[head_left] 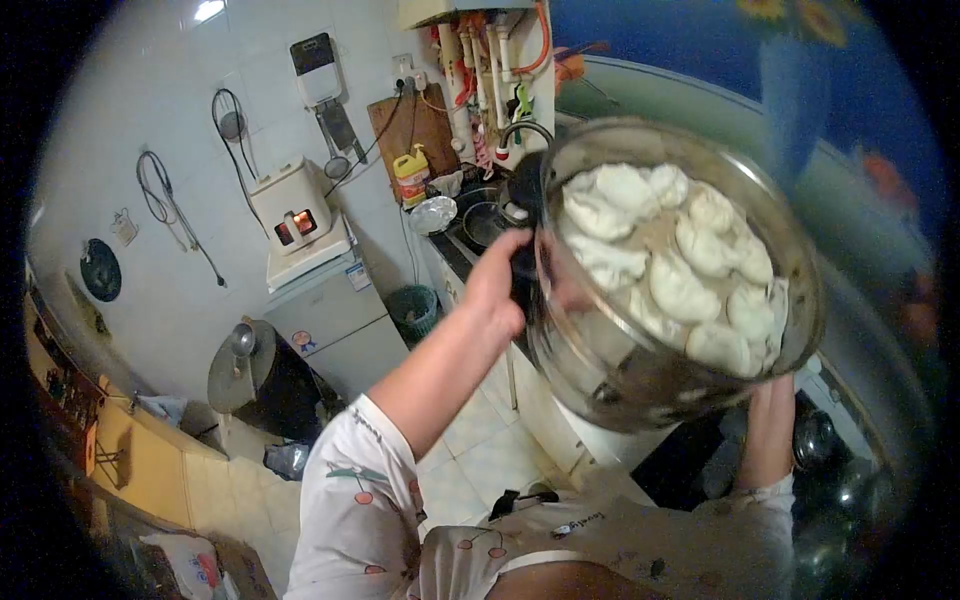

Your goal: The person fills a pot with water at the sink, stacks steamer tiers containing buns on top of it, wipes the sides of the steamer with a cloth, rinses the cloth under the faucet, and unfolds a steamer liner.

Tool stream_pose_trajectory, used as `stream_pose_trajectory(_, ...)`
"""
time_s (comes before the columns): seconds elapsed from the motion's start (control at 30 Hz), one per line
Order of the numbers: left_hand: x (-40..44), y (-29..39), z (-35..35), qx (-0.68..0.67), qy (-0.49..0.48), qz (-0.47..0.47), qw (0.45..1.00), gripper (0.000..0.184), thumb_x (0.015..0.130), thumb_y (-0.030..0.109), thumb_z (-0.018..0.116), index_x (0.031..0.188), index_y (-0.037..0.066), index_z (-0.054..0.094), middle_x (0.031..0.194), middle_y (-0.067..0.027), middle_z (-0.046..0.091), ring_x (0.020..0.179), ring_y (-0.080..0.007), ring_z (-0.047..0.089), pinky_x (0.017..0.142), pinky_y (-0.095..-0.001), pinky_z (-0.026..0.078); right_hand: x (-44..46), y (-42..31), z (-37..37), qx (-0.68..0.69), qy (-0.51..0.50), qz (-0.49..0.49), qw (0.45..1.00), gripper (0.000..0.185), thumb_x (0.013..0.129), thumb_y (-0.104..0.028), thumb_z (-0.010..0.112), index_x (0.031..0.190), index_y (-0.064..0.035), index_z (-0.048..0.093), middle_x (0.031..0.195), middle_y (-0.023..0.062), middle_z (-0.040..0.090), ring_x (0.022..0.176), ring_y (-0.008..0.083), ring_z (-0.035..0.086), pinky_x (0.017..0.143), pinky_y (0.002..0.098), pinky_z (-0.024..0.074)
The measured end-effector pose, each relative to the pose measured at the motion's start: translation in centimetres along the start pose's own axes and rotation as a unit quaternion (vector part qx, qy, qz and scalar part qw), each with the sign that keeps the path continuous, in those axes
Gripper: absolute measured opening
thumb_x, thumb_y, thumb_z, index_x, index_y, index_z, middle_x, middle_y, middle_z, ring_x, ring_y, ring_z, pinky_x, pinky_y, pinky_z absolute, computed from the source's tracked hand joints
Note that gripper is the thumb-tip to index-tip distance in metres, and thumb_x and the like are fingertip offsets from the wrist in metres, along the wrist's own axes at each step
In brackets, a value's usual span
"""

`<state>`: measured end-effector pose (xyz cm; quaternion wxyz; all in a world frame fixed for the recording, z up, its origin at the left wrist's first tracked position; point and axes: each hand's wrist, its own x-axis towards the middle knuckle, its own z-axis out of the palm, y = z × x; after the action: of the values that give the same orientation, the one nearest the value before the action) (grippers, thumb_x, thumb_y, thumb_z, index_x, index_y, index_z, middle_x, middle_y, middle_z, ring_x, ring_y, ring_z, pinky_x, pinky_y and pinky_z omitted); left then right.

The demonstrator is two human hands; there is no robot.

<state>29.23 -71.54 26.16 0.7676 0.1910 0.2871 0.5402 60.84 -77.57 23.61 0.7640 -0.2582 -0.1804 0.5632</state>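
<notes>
A large steel steamer pot [610,355] is held up, tilted, at the right of the view. Inside it lie several pale dumplings or buns [682,285]. My left hand [500,285] grips the pot's black side handle, its fingers partly hidden behind the handle. On the far right side, my right forearm reaches up to the pot's lower edge, and my right hand [773,388] is mostly hidden by the pot, so its fingers do not show.
A counter with a sink [484,222], a foil-like bowl [433,215] and a yellow bottle [411,178] lies beyond my left hand. A white air fryer [292,210] stands on a small fridge [335,325]. A bin [411,308] is on the floor.
</notes>
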Motion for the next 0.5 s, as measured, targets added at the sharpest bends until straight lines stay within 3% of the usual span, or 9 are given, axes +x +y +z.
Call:
stream_pose_trajectory(0.03, 1.7, 2.3, 0.3, 0.000, -0.015, -0.014, 1.000, 0.029, 0.081, 0.032, 0.044, 0.081, 0.006, 0.057, 0.079, -0.0099, 0.060, 0.071, -0.0251, 0.057, 0.065, -0.0413, 0.049, 2.1, 0.7, 1.9, -0.001, -0.004, 0.002, 1.000, 0.033, 0.087, -0.034, 0.037, 0.103, -0.0087, 0.052, 0.089, 0.0041, 0.056, 0.080, 0.0221, 0.052, 0.070, 0.0336, 0.0429)
stream_pose_trajectory(0.1, 4.4, 6.4, 1.3, 0.018, 0.006, 0.026, 0.999, 0.025, 0.079, 0.030, 0.047, 0.075, 0.008, 0.056, 0.072, -0.0073, 0.059, 0.065, -0.0251, 0.056, 0.064, -0.0430, 0.048, 5.8, 2.3, 5.7, -0.004, -0.012, 0.002, 1.000, 0.033, 0.087, -0.034, 0.037, 0.103, -0.0088, 0.052, 0.088, 0.0040, 0.056, 0.080, 0.0221, 0.052, 0.069, 0.0336, 0.0430)
stream_pose_trajectory(0.17, 8.8, 10.3, 0.7, 0.067, -0.032, 0.032, 0.997, 0.021, 0.077, 0.030, 0.049, 0.071, 0.011, 0.056, 0.068, -0.0063, 0.058, 0.062, -0.0246, 0.056, 0.062, -0.0431, 0.047, 9.0, 4.0, 9.7, -0.013, -0.013, -0.004, 1.000, 0.033, 0.087, -0.034, 0.037, 0.102, -0.0088, 0.052, 0.087, 0.0040, 0.056, 0.079, 0.0221, 0.052, 0.069, 0.0336, 0.0431)
stream_pose_trajectory(0.2, 10.2, 11.9, 1.2, 0.080, 0.011, 0.051, 0.995, 0.019, 0.075, 0.030, 0.051, 0.071, 0.012, 0.056, 0.067, -0.0060, 0.057, 0.059, -0.0245, 0.055, 0.059, -0.0415, 0.047, 10.3, 4.8, 11.9, -0.056, 0.006, -0.030, 0.998, 0.033, 0.087, -0.032, 0.034, 0.099, -0.0078, 0.053, 0.085, 0.0068, 0.058, 0.074, 0.0240, 0.054, 0.066, 0.0363, 0.0459)
stream_pose_trajectory(0.27, 15.3, 15.3, 0.3, 0.063, -0.012, 0.058, 0.996, 0.018, 0.074, 0.030, 0.053, 0.071, 0.012, 0.057, 0.069, -0.0061, 0.058, 0.060, -0.0255, 0.055, 0.058, -0.0398, 0.046, 18.4, 5.1, 9.0, -0.117, 0.003, -0.010, 0.993, 0.033, 0.087, -0.031, 0.033, 0.097, -0.0051, 0.052, 0.085, 0.0110, 0.058, 0.073, 0.0251, 0.055, 0.063, 0.0377, 0.0474)
stream_pose_trajectory(0.3, 17.1, 16.8, 0.2, 0.071, 0.001, 0.049, 0.996, 0.017, 0.074, 0.029, 0.053, 0.071, 0.012, 0.057, 0.069, -0.0061, 0.058, 0.060, -0.0259, 0.055, 0.059, -0.0402, 0.047, 17.4, 6.9, 13.0, -0.156, 0.048, -0.071, 0.984, 0.034, 0.087, -0.031, 0.033, 0.097, -0.0040, 0.052, 0.084, 0.0121, 0.058, 0.071, 0.0251, 0.055, 0.062, 0.0369, 0.0475)
stream_pose_trajectory(0.33, 19.6, 18.5, -0.5, 0.057, -0.025, 0.037, 0.997, 0.017, 0.076, 0.027, 0.051, 0.074, 0.011, 0.056, 0.070, -0.0067, 0.059, 0.061, -0.0263, 0.056, 0.059, -0.0417, 0.047, 20.2, 7.5, 13.5, -0.159, 0.061, -0.040, 0.985, 0.040, 0.088, -0.037, 0.031, 0.098, -0.0036, 0.051, 0.088, 0.0144, 0.056, 0.074, 0.0258, 0.054, 0.064, 0.0374, 0.0468)
stream_pose_trajectory(0.43, 27.1, 21.0, -3.1, 0.015, -0.084, 0.005, 0.996, 0.016, 0.080, 0.023, 0.048, 0.080, 0.009, 0.056, 0.073, -0.0077, 0.059, 0.064, -0.0273, 0.057, 0.059, -0.0451, 0.048, 28.0, 10.1, 9.3, -0.136, -0.049, -0.060, 0.988, 0.048, 0.089, -0.042, 0.030, 0.106, -0.0005, 0.047, 0.097, 0.0167, 0.054, 0.082, 0.0275, 0.052, 0.071, 0.0411, 0.0450)
stream_pose_trajectory(0.5, 30.0, 22.1, -4.3, -0.004, -0.096, 0.004, 0.995, 0.017, 0.080, 0.023, 0.048, 0.081, 0.009, 0.056, 0.075, -0.0076, 0.059, 0.066, -0.0275, 0.057, 0.060, -0.0459, 0.048, 30.4, 11.6, 12.1, -0.148, -0.022, -0.016, 0.989, 0.050, 0.088, -0.041, 0.030, 0.111, 0.0005, 0.046, 0.102, 0.0175, 0.053, 0.088, 0.0290, 0.052, 0.077, 0.0434, 0.0439)
